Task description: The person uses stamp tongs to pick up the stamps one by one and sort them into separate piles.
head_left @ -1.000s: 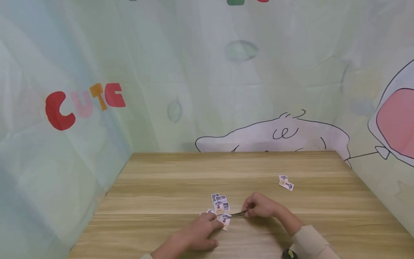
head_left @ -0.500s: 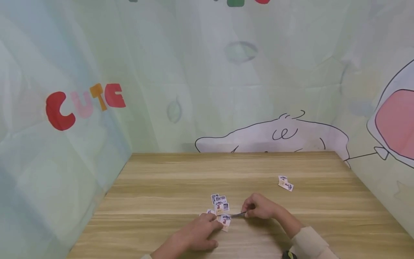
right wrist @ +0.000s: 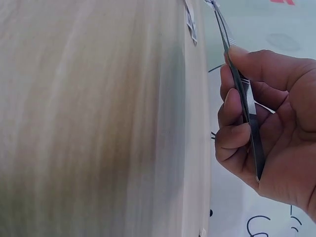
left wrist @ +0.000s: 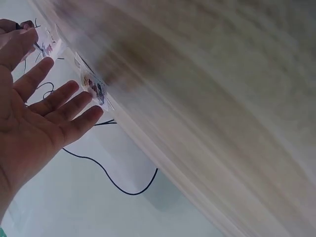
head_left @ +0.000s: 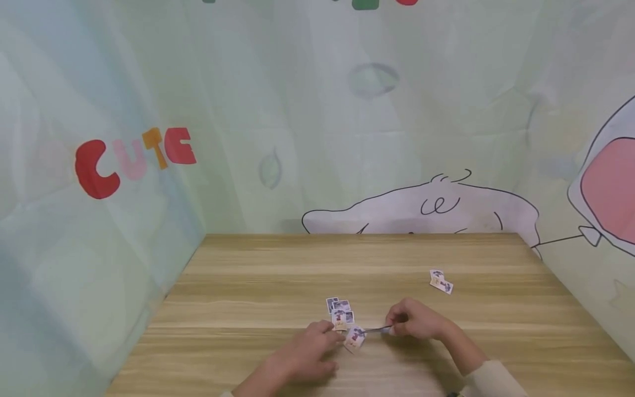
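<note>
since the frame half a second ago, the right hand [head_left: 415,320] has shifted a little to the right, and the tweezers [head_left: 378,329] and the small printed card [head_left: 354,338] at their tips have gone with it, so that more of the card shows clear of the left hand [head_left: 310,352]. the two hands are apart. the right hand grips the tweezers, thumb on one side and curled fingers on the other, as the right wrist view shows, and the tips meet the upper right corner of the card. the left hand holds nothing that can be seen; in the left wrist view its fingers are spread and nearly straight. its fingertips are just beside the card's left edge in the head view, and whether they touch it cannot be told.

the card is over the near middle of the table [head_left: 238,298], tilted, between the hands. just beyond it lies a cluster of overlapping cards [head_left: 340,314]. farther off to the right are two overlapping cards [head_left: 440,282]. behind the wooden top hangs a pale backdrop [head_left: 317,110] with the colored letters of "cute", a drawn white figure [head_left: 392,220] and a pink balloon [head_left: 615,187]. a light sleeve [head_left: 496,380] covers part of the right arm.
</note>
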A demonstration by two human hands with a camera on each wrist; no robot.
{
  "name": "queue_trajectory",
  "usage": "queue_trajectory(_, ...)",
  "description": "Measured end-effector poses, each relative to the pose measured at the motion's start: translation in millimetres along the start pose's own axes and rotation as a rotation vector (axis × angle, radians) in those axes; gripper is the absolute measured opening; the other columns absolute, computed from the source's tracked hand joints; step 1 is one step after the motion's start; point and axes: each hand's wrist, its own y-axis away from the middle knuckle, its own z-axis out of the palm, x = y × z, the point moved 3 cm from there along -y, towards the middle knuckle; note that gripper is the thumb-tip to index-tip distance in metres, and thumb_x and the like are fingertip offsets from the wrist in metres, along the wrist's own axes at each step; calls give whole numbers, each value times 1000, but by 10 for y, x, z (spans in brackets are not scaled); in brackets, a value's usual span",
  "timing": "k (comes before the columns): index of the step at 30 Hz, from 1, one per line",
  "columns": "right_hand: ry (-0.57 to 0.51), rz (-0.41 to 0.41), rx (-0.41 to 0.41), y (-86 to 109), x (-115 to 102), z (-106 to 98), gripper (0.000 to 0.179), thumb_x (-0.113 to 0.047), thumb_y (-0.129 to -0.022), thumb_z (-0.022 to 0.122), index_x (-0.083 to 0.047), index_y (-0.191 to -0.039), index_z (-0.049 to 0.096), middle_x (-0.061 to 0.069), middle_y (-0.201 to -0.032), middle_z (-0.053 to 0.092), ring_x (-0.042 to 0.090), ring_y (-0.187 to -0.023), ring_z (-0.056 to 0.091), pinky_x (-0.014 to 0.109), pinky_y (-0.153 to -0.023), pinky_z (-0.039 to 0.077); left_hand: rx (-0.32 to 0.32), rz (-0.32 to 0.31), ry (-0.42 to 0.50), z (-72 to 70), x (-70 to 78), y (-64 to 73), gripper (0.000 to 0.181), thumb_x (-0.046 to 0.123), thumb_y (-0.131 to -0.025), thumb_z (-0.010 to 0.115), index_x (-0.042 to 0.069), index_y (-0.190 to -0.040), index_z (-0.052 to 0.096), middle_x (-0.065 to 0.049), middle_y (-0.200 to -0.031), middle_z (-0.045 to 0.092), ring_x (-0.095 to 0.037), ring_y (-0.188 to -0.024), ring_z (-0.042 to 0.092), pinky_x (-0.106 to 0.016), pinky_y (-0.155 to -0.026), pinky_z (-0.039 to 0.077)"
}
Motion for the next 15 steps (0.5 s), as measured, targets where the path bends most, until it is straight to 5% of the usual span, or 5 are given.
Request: queue_trajectory(15, -51, -13, 77, 160, 123, -53, 5, -4, -78, 66, -7, -82, 67, -5, -70, 59, 6, -61, 47, 24, -55, 42, 46, -69, 24, -132, -140, 25, 50, 26, -78, 71, 13, -124, 59, -12, -123, 52, -28, -109, 51, -43, -91, 44)
